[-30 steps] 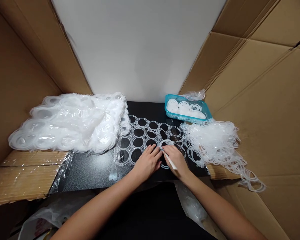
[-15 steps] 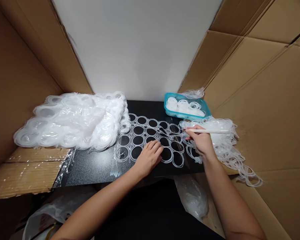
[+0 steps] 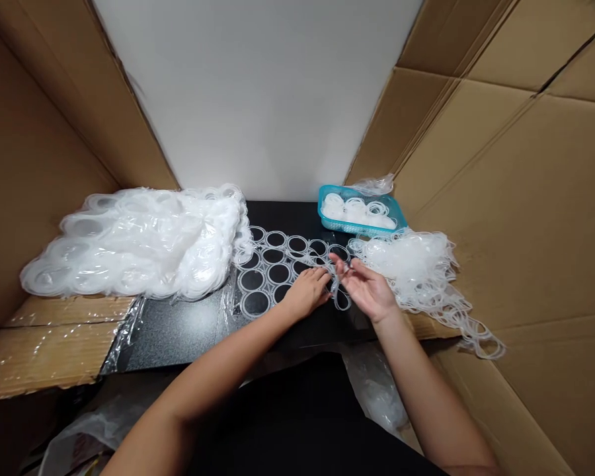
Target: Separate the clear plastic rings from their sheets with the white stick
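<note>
A sheet of joined clear plastic rings (image 3: 252,280) lies flat on the black table. My left hand (image 3: 308,292) rests on its near right part, the fingers bent and closed on the rings' edge. Just right of it, my right hand (image 3: 369,287) is turned palm up with its fingers curled. Near those fingertips is a small dark tip that I cannot make out. Strips of the ring sheet are bunched and lifted between both hands. Beyond my right hand lies a tangled heap of clear ring scraps (image 3: 406,264).
A thick stack of ring sheets (image 3: 133,244) lies at the left, partly over cardboard (image 3: 54,344). A teal basket (image 3: 361,228) of white rings stands at the back right. Cardboard walls (image 3: 515,198) rise on both sides, with a plastic bag (image 3: 379,390) below the table.
My right hand has turned palm up and moved left towards my left hand; the white pen-like tool it held no longer shows. My left hand has shifted slightly right, and the sheet's right part is now bunched.
</note>
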Demonstrator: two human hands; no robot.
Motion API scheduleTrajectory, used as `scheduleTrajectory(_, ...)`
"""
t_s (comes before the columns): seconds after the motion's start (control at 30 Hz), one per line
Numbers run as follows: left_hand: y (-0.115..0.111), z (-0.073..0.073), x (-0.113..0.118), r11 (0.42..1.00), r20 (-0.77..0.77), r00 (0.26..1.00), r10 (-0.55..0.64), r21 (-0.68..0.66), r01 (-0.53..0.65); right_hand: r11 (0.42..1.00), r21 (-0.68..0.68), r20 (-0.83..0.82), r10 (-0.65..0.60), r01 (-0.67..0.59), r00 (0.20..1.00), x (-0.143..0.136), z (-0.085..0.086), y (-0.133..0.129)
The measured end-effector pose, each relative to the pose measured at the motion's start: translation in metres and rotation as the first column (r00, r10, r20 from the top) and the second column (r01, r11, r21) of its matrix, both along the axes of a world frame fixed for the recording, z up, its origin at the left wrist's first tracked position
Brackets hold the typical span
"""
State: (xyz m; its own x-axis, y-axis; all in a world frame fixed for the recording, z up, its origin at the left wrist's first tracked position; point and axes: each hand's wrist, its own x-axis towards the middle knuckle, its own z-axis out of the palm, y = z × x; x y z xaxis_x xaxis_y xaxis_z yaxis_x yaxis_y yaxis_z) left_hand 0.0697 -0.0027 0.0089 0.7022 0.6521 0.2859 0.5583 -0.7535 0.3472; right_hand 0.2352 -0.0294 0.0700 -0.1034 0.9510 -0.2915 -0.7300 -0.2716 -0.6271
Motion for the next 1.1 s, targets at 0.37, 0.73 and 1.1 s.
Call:
scheduleTrajectory(0.37, -0.011, -0.002, -0.052, 0.988, 0.059, 0.989, -0.132, -0.076, 0.136, 0.971, 0.063, 0.823, 0.080, -0.230, 0.563, 0.030, -0.043, 0.005)
scheduleTrajectory(0.73, -0.029, 0.011, -0.054, 0.966, -0.105, 0.968, -0.230, 0.096, 0.240, 0.922, 0.159, 0.937, -0.028, -0.354, 0.349, 0.021, -0.015, -0.001)
scheduleTrajectory(1.1, -0.039, -0.001, -0.054, 0.987, -0.009, 0.987, -0.159, 0.022, 0.159, 0.877, 0.184, 0.980, -0.129, -0.444, 0.151, -0.004, -0.041, -0.028)
